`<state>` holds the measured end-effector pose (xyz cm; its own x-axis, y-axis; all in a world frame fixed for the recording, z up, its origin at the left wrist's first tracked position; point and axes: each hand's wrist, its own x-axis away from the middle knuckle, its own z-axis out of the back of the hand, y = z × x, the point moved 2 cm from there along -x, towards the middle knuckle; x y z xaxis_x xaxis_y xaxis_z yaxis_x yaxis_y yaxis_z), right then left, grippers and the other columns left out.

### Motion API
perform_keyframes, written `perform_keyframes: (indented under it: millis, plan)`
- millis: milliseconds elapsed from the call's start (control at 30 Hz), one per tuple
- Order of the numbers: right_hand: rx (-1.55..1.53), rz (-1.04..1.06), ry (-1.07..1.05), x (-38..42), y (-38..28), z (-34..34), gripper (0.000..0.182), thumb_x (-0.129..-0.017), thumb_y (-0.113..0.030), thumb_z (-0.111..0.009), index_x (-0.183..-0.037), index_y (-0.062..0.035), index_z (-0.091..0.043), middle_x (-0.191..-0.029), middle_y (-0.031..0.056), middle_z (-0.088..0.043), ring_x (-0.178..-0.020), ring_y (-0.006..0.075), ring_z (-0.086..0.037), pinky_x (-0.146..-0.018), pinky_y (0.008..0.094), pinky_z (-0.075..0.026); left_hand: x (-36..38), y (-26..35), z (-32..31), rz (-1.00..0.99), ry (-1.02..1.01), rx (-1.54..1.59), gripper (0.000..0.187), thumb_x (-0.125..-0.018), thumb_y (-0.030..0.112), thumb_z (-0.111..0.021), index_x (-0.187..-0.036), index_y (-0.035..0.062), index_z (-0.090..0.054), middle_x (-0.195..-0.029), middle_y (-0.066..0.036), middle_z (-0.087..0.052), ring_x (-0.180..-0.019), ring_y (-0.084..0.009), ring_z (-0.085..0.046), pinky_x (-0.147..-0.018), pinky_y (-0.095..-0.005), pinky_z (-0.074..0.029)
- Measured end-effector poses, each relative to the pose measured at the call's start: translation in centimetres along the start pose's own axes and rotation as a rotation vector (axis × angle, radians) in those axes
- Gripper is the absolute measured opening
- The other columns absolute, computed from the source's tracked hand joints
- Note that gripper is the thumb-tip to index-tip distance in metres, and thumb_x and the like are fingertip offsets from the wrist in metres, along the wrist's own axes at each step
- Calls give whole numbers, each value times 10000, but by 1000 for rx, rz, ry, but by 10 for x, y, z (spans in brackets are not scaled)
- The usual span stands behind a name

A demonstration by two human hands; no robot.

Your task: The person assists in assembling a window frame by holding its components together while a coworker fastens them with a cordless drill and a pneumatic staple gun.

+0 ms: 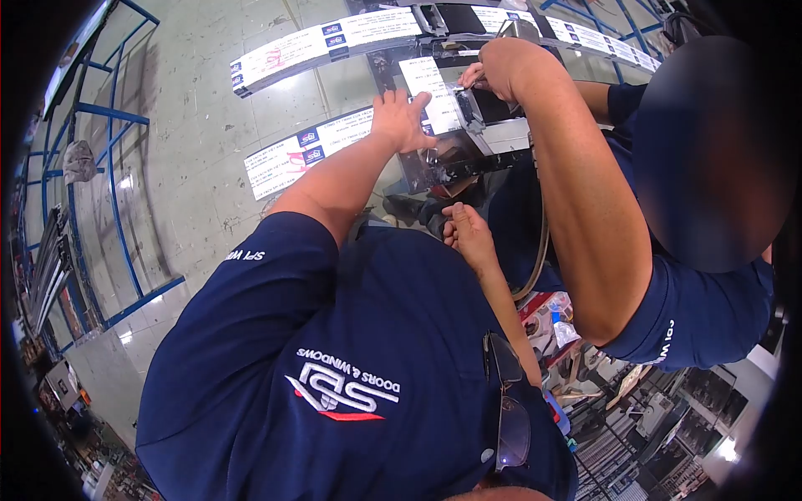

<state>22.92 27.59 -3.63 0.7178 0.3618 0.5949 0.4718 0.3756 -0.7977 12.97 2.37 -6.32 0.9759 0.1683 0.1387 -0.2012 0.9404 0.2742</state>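
Note:
My left hand point(403, 121) lies with fingers spread on a long profile point(338, 134) covered in white printed protective film, close to a dark end section point(447, 163). My right hand point(472, 236) hangs low in front of my body, below the dark section. Its fingers are curled in and nothing shows in them. Just right of my left hand, a co-worker's hand point(510, 71) works over a dark opening with a metal edge piece point(470, 113). Whatever that hand holds is too small to make out.
A second film-covered profile point(326, 46) runs across the back. Blue metal racks point(125, 204) stand on the left. The co-worker's forearm point(585, 192) crosses close on the right, with a hose point(541, 242) beside it. Cluttered shelving and tools fill the lower right.

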Motion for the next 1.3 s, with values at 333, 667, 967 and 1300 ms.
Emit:
perform_keyframes:
  millis: [333, 667, 967, 1300]
  plan:
    - [-2, -19, -13, -3, 3, 3, 478, -1080, -502, -481, -1121, -56, -649, -749, -24, -578, -614, 56, -546, -564, 209, -433, -1, 0, 0, -6, -22, -12, 909, -705, 641, -783, -1463, 273, -443, -1299, -172, -557, -1246, -362, -508, -1036, -499, -373]
    - [34, -38, 26, 0, 4, 4, 497, -1066, -521, -501, -1102, -51, -658, -732, -16, -566, -608, 71, -544, -564, 242, -453, -2, 0, -1, -6, -14, 0, 883, -705, 633, -785, -1440, 255, -474, -1283, -171, -560, -1230, -366, -512, -1034, -504, -374]
    - [34, -52, 36, -4, 10, 5, 508, -1061, -530, -506, -1099, -48, -663, -730, -11, -576, -609, 74, -553, -568, 246, -459, -1, 0, 1, 0, -6, -3, 873, -701, 622, -788, -1432, 254, -483, -1278, -171, -564, -1229, -366, -516, -1033, -501, -375]
    - [30, -35, 44, -3, 10, 4, 500, -1060, -525, -513, -1102, -50, -664, -729, -17, -572, -607, 73, -556, -564, 239, -452, 0, 0, 1, 6, -3, 4, 884, -693, 618, -797, -1441, 266, -482, -1281, -166, -566, -1236, -367, -516, -1036, -502, -376]
